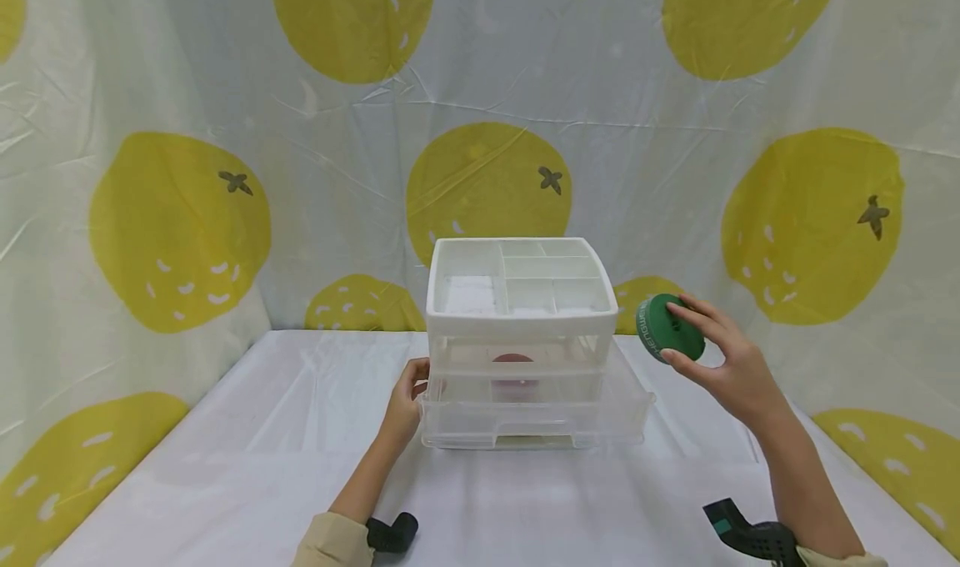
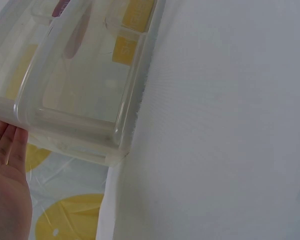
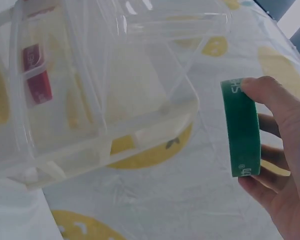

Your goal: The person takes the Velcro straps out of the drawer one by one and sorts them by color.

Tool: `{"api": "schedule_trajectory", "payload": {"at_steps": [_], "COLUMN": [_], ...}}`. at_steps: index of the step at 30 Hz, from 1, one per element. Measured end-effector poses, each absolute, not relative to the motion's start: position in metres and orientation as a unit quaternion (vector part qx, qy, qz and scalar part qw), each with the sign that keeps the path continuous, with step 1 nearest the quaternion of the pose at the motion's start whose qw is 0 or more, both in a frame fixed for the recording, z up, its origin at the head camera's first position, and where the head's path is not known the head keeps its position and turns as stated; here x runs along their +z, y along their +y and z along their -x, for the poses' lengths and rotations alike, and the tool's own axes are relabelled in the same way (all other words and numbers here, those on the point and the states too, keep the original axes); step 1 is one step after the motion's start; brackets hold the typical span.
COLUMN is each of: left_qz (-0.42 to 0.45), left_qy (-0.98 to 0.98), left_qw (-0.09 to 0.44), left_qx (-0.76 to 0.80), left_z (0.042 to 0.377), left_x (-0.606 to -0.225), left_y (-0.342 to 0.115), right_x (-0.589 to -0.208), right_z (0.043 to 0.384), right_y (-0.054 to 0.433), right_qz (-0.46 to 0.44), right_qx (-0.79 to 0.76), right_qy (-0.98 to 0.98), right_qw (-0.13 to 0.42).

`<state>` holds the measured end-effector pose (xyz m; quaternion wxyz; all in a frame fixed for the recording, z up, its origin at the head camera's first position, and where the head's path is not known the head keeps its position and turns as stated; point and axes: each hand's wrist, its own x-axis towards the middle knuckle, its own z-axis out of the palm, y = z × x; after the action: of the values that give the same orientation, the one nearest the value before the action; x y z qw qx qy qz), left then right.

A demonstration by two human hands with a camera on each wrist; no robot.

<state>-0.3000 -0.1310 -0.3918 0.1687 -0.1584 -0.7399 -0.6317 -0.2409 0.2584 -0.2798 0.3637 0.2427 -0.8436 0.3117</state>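
Note:
A white-topped, clear plastic drawer unit stands at the centre of the table. My left hand is at its left side, with fairly straight fingers against the side in the left wrist view. Up in the air to the right of the unit, my right hand pinches a flat green roll with white lettering on its edge. Thumb and fingers hold it at opposite edges, as the right wrist view shows. Inside the unit are a dark red roll and a yellow lettered roll.
A clear drawer sticks out at the unit's right side. The unit's top tray has several compartments. White cloth covers the table, and a lemon-print curtain hangs behind and at both sides.

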Motion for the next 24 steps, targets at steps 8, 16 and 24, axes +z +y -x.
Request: {"api": "schedule_trajectory", "payload": {"at_steps": [8,16,24], "left_qz": [0.154,0.150,0.161], "left_qy": [-0.748,-0.756,-0.749], "left_qw": [0.167,0.169,0.167], "left_qx": [-0.624,-0.615,-0.620], "left_z": [0.287,0.278,0.285], "left_x": [-0.375,-0.367,-0.376], "left_y": [-0.128,-0.126,-0.129], "right_x": [-0.285,-0.296,-0.315], "right_z": [0.251,0.263,0.275], "right_y": [0.273,0.288,0.302], "right_qz": [-0.199,-0.164,-0.136], "right_qx": [0.308,0.294,0.295], "right_qy": [-0.866,-0.882,-0.894], "right_qw": [0.340,0.329,0.308]}}
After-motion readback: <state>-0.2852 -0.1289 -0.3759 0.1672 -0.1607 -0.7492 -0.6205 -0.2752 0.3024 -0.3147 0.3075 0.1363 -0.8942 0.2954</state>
